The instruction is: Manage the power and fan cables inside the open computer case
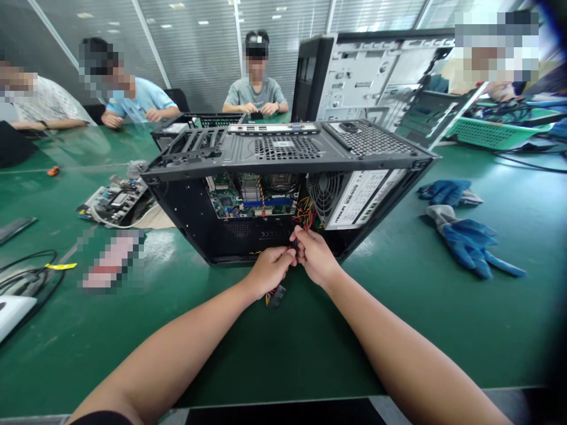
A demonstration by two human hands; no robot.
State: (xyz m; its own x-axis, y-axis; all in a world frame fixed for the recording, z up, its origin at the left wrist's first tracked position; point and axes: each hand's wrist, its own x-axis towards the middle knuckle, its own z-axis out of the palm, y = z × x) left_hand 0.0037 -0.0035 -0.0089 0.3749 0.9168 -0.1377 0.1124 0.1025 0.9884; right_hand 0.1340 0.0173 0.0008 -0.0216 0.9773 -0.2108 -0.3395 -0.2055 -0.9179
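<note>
Coloured cables (308, 218), centre of frame: my left hand (271, 270) and right hand (316, 254) are pinching them, fingertips nearly meeting; the run is slanting from the power supply (361, 198), upper right of my grip, down to my right hand, the nearer one; a black connector (277, 297) is showing just below my left; the open computer case (239, 143) is standing behind
</note>
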